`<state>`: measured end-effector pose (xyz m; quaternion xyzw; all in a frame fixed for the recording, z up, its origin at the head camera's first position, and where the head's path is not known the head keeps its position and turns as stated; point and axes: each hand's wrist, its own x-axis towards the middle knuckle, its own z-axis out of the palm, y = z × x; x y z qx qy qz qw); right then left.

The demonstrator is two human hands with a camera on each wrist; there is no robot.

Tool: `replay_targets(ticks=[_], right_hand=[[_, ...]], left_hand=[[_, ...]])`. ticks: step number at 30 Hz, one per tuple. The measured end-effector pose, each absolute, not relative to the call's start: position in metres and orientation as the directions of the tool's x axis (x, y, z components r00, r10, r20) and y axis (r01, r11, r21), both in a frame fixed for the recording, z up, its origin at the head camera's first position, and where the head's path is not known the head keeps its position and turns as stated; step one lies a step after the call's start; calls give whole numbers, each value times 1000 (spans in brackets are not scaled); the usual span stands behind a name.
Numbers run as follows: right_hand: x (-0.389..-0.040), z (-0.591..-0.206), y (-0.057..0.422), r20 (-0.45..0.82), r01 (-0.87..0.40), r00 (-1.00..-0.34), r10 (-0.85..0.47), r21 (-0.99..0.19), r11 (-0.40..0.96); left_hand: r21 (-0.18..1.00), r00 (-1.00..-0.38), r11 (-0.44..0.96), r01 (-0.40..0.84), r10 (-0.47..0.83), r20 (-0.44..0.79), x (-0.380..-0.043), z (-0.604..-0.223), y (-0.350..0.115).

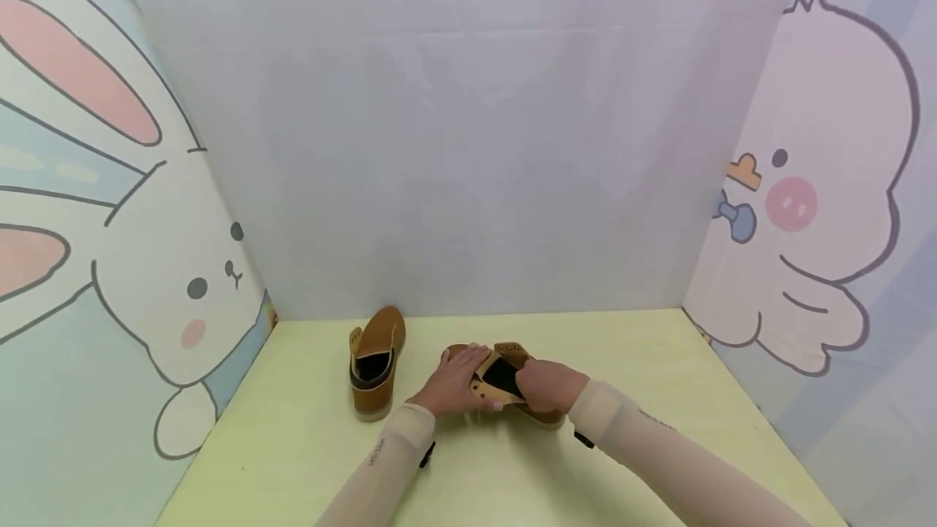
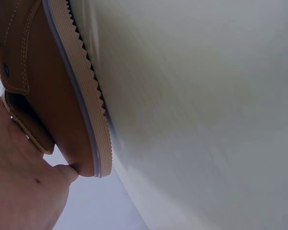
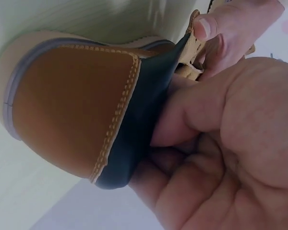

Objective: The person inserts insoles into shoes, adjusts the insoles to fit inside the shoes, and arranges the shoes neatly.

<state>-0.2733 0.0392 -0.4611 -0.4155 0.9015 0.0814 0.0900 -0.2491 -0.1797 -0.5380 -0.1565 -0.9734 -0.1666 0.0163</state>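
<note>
A brown leather shoe (image 1: 545, 416) with tan eyelet flaps lies on the table between both hands, its sole down. My left hand (image 1: 457, 385) spans the front part of the shoe, its thumb against the near eyelet flap. In the right wrist view the left thumb (image 3: 206, 28) touches that flap's edge. My right hand (image 1: 547, 385) reaches into the opening at the heel end. Past the dark padded collar (image 3: 139, 120), its fingertips are hidden inside, so whether they hold anything there cannot be seen.
A matching brown shoe (image 1: 381, 336) stands on the left, toe away from me, with its flap spread. The pale yellow table (image 1: 629, 348) meets a plain grey back wall (image 1: 468, 185). Side walls carry a cartoon rabbit (image 1: 161, 267) and a chick (image 1: 827, 145).
</note>
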Motion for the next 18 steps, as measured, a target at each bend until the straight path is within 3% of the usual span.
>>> replay_targets(ticks=[18], right_hand=[[-280,-459,32,-267,-780,-619,-739,100,618]], left_hand=[[314,-948,894,319,307,88,-252,-538,-182]])
